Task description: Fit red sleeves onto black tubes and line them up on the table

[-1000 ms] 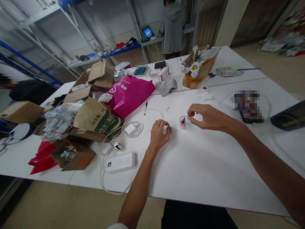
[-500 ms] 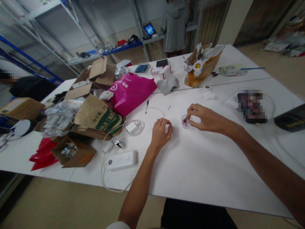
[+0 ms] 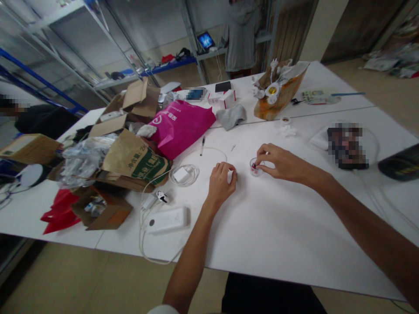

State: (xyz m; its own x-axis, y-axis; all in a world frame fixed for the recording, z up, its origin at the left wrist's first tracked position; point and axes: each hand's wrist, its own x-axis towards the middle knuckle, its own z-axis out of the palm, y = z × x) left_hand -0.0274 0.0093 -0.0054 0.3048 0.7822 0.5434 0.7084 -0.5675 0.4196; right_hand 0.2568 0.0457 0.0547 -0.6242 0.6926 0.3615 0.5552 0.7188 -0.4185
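Your right hand (image 3: 278, 161) is narrow at the clear cup (image 3: 255, 172), left hand (image 3: 220, 183) curled. Can't tell if either grips anything.

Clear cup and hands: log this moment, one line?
left hand: at table, grip unclear | right hand: at clear cup, grip unclear | clear cup: small red and dark bits inside

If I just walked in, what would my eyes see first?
Probably the bright pink bag on the white table, left of the middle. Next, the right hand at a small clear cup, with the left hand to the cup's left. Far back, a blue screen glows.
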